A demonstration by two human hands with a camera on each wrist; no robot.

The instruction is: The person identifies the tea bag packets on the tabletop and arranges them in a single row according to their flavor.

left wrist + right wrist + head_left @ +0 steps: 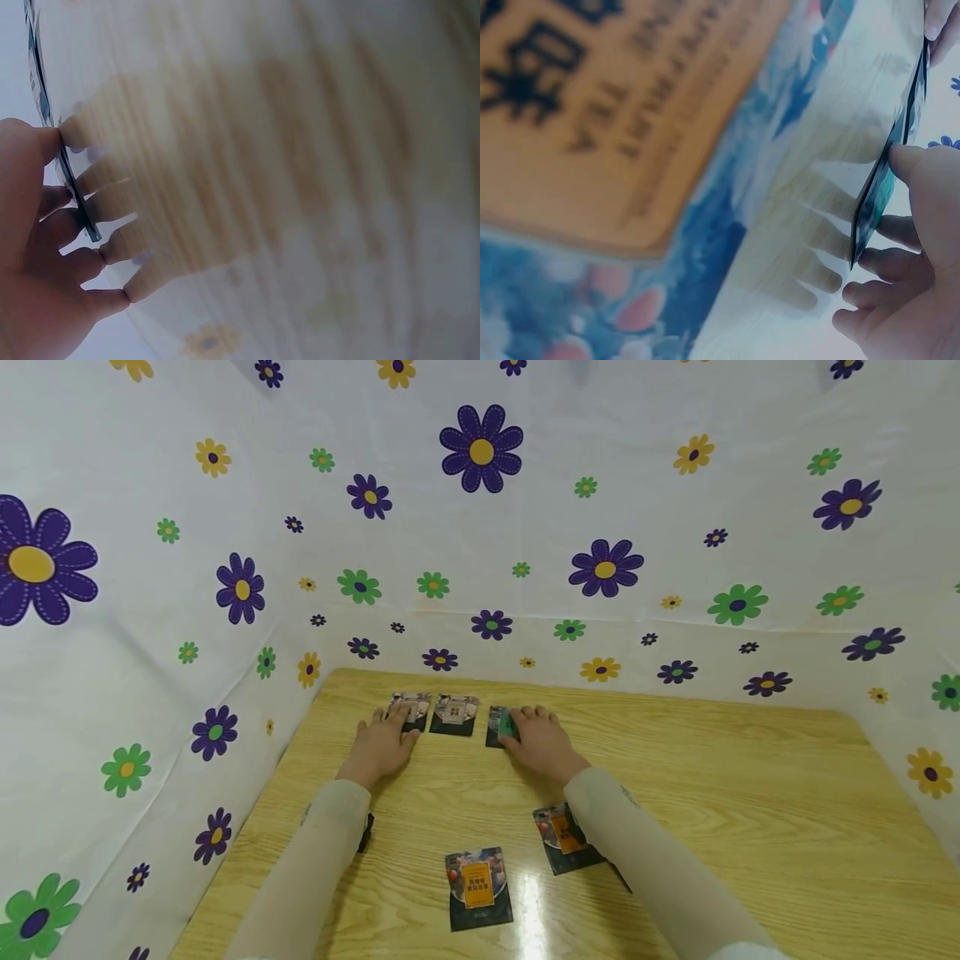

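My left hand [382,747] rests on a dark tea packet [420,714] with a beige label, at the back left of the table. Its fingers lie stretched over the packet, the thumb by the right edge; in the left wrist view the fingertips touch the wood. A second beige-labelled packet [453,714] lies just right of it. Farther right, my right hand [543,743] lies over a green-labelled packet [495,727], covering its right part. The right wrist view shows the thumb touching that packet [877,199], other fingers beside its edge and on the table.
Nearer me lie two orange-labelled packets, one in the middle [478,889] and one by my right forearm [566,839], partly covered. A dark object [366,833] peeks from behind my left forearm. Flower-printed sheets [645,510] enclose the wooden table [720,777] at back and sides.
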